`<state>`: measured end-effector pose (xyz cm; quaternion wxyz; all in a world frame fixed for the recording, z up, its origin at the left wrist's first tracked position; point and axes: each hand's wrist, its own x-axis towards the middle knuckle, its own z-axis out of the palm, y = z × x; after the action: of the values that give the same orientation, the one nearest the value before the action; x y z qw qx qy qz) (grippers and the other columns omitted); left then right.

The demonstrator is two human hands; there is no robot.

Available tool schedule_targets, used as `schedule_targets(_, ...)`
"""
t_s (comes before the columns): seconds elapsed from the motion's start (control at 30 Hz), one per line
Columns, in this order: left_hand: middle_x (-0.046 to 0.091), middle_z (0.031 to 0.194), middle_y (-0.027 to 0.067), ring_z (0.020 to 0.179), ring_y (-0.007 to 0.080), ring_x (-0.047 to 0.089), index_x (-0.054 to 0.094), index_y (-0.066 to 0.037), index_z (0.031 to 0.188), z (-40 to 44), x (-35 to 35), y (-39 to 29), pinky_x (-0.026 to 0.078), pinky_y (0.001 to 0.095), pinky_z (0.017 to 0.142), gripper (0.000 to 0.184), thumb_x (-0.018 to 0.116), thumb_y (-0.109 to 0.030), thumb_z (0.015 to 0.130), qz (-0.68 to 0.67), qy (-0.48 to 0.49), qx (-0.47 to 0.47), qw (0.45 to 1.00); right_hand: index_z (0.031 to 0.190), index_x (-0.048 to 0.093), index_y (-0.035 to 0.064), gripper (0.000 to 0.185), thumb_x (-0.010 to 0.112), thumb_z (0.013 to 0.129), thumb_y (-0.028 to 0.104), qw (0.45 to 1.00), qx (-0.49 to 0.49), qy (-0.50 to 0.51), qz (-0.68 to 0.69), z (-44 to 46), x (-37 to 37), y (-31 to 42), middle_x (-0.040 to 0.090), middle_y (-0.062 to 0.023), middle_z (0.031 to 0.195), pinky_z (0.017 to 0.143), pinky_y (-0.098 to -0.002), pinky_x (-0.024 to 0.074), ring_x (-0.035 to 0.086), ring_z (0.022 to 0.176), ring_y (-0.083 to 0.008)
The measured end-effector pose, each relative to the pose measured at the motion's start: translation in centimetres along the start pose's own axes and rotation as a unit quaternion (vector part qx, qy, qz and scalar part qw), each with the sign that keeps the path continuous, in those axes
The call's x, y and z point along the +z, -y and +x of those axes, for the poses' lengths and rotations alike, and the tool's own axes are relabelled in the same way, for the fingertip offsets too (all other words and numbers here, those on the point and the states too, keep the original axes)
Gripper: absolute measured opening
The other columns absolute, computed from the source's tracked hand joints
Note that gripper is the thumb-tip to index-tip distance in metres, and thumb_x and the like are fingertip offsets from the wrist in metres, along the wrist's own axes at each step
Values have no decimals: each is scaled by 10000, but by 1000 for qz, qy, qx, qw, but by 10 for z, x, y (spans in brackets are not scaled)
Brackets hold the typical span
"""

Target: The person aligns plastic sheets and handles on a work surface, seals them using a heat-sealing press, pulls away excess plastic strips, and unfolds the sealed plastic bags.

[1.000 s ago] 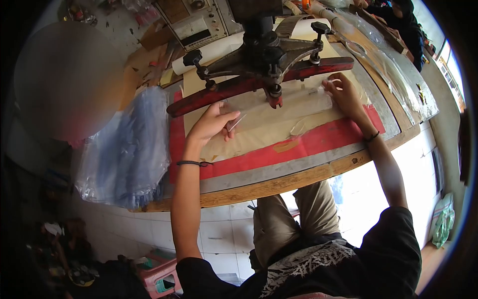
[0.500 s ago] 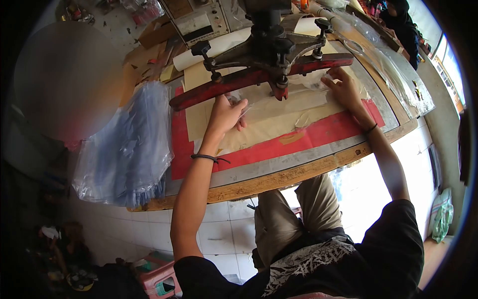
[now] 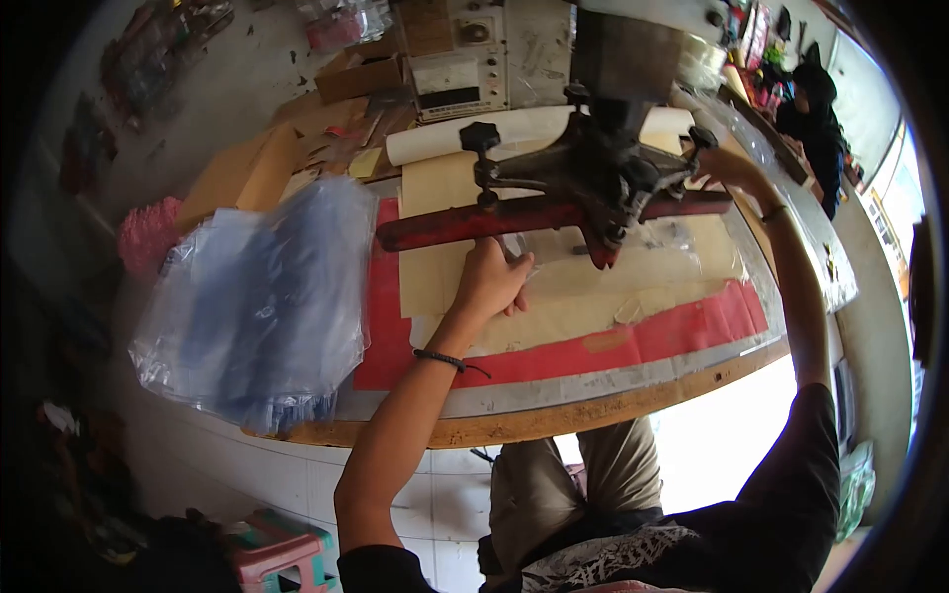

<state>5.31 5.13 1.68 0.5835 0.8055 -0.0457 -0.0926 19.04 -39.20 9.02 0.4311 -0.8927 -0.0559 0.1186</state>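
Note:
My left hand is closed with thumb and fingers on a clear plastic sheet, just under the left half of the press's red bar. The sheet stretches right across a tan paper-like layer. My right hand reaches past the bar's right end, close to a black knob. The knob and blur partly hide its fingers, so I cannot make out whether they hold anything. Below the tan layer lies a red sheet on the grey tabletop.
To the left, a stack of bluish clear plastic covers overhangs the table edge. Behind it stand a cardboard box and a white roll. A control box is at the back. Another person is at the far right.
My right hand has left the plastic sheet's right end and moved up and back, beyond the bar. The left hand still grips the sheet. The whole view has shifted.

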Motion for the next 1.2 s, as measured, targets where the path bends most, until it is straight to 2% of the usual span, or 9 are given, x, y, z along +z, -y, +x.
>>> schedule_targets(0.07,586,658,121,425,202,624,362,93,1087,-2,-1,-3,404,303,301,394,618,-161,927,-11,-3,-16,1000,1182,585,41,272,520,962,188,998,25,57,-15,27,8,3,697,-84,1012,697,-323,551,678,838,-219)
schedule_targets(0.2,597,726,164,511,247,669,334,117,1090,6,1,12,522,338,367,411,618,-130,923,-92,28,-3,995,1171,588,39,266,525,954,179,994,33,100,-40,50,17,8,696,-85,1006,698,-330,550,678,834,-222)
schedule_targets(0.23,595,786,190,568,278,687,273,124,1171,10,0,15,576,363,430,467,603,-99,925,-126,73,0,989,1168,589,38,265,526,952,177,993,38,105,-48,54,20,9,696,-85,1004,698,-332,549,677,833,-222)
schedule_targets(0.47,550,1006,237,686,319,702,82,92,1356,-2,5,6,612,374,548,680,576,-4,899,-211,114,21,971,1149,594,33,254,535,938,161,988,38,119,-86,64,27,25,695,-87,994,700,-343,547,677,826,-227)
schedule_targets(0.57,549,1093,230,769,320,704,0,40,1413,1,7,5,620,368,620,778,568,32,881,-235,122,-22,964,1141,597,31,250,539,932,155,987,36,122,-96,66,28,28,695,-88,989,701,-348,546,676,822,-229)
schedule_targets(0.77,555,1220,194,842,306,701,-24,3,1422,-10,-3,-5,610,352,719,783,537,77,881,-226,166,-58,958,1125,602,27,241,546,920,141,985,32,126,-112,66,24,33,693,-90,980,702,-358,545,676,816,-232)
schedule_targets(0.97,576,1185,161,824,283,704,268,42,1332,-3,2,3,601,358,736,473,506,62,925,-279,127,-20,952,1108,607,24,233,554,907,128,982,27,131,-132,66,23,41,692,-92,971,704,-368,543,675,810,-236)
schedule_targets(1.07,576,1193,167,819,281,703,410,54,1222,4,7,6,593,363,760,289,499,31,947,-292,103,-4,951,1100,609,22,228,557,901,121,980,23,134,-144,69,24,45,692,-93,967,705,-373,542,675,807,-238)
schedule_targets(1.2,589,1149,154,819,277,704,438,67,1205,6,11,1,584,366,792,244,476,-4,974,-322,37,16,946,1089,613,19,223,562,893,112,978,13,135,-159,72,28,51,691,-94,961,706,-380,541,674,803,-240)
